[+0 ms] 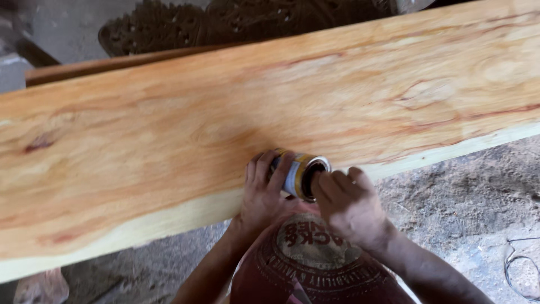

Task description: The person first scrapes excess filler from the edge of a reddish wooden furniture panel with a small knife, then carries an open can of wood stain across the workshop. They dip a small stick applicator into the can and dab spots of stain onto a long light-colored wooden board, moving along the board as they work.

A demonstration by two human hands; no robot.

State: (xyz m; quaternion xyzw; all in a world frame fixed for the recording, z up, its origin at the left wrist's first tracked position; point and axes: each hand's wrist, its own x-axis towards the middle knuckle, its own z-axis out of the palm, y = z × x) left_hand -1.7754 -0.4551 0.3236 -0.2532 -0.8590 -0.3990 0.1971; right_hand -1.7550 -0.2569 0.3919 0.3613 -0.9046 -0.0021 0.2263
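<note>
A small tin can (299, 171), yellow and white with a dark open mouth, is shown tipped on its side at the near edge of a wide wooden plank (270, 107). The can is clasped around its body by the left hand (263, 194), whose fingers are wrapped over the top of the tin. The mouth of the can is turned toward the right hand (350, 205), whose fingertips are set against the rim; whether anything is pinched between those fingers cannot be told, as the palm side is hidden.

The plank is laid slantwise across the view, rising toward the right, and its pale orange surface is marked by reddish grain streaks and a lighter strip along the near edge. Below the hands, a dark red shirt (306, 262) with a round printed design is seen. Sandy, dusty ground (467, 197) is visible beneath the plank on the right, with a loop of thin wire (520, 264) lying on it near the right border. Behind the plank, a dark carved wooden piece (225, 22) is seen at the top of the view
</note>
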